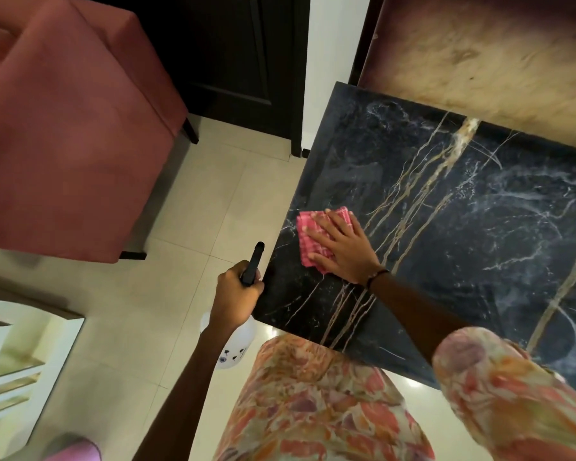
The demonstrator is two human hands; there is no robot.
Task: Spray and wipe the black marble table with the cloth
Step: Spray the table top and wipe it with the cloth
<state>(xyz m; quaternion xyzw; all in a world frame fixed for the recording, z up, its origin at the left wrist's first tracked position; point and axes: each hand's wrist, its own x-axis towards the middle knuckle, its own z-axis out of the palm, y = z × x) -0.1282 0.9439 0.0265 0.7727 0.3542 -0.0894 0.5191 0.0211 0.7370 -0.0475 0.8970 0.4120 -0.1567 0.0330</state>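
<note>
My right hand [341,249] lies flat on the pink cloth [316,239], fingers spread wide, pressing it down on the black table [463,227]. The cloth sits near the table's left edge, at about 9 o'clock on the top, and my fingers point toward 10 o'clock. A thin band [376,276] is on that wrist.

My left hand [238,294] is closed tight around the black top of the spray bottle [228,347]. The nozzle points to 12 o'clock. The bottle hangs over the floor [213,207], just beside the table's near left corner. Its white body peeks out under my arm.

The table has gold and white lines and some cloudy smears at 3 o'clock. A red chair [67,134] stands well apart at 10 o'clock. My flowery dress [313,404] fills 6 o'clock.
</note>
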